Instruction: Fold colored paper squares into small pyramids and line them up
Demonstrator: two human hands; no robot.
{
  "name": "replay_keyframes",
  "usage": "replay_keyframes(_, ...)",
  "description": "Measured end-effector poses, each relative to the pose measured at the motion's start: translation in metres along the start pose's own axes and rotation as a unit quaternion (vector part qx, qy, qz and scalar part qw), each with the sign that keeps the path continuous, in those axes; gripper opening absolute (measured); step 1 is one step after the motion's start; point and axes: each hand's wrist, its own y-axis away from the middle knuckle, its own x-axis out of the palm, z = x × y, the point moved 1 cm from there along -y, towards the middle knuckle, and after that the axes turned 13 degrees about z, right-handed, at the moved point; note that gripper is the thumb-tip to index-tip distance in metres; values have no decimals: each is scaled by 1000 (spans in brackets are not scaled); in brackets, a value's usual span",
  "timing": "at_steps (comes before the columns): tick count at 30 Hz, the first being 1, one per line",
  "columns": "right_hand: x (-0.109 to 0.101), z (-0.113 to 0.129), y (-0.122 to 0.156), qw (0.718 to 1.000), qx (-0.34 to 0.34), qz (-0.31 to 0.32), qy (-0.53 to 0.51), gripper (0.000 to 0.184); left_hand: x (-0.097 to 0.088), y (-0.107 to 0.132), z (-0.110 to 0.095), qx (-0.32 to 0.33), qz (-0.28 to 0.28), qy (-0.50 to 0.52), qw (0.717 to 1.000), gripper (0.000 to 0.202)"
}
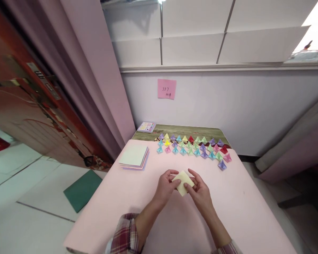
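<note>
A small folded square of pale yellow origami paper [183,180] is held up between my two hands, turned with one corner toward me. My left hand [166,187] pinches its left side, thumb on the front face. On the other side, my right hand [200,192] grips it with the thumb pressed near the lower middle and the index finger raised behind the upper right edge. The fingers behind the paper are partly hidden. Both hands are over the pink-covered table [159,233].
Rows of folded paper shapes in several colours, such as a purple one [222,165], stand along the table's far side. A stack of square paper [134,156] lies at left, with a printed packet [146,127] behind. A green board [83,190] is on the floor.
</note>
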Motion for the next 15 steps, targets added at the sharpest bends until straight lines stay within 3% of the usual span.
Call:
replay_keyframes(5,-10,-6,-3,995,92,12,-25,52,0,-3,7,-28,32,-2,999,39)
replay_keyframes(8,-13,-15,-7,995,84,22,-54,44,2,-3,14,-45,31,-2,998,38)
replay_keyframes(12,-10,-33,-9,995,58,-13,-78,37,-1,-5,33,-99,13,5,995,35)
replay_keyframes(15,-9,-48,-9,996,63,-29,-61,40,-6,-6,49,-92,-4,-4,996,35)
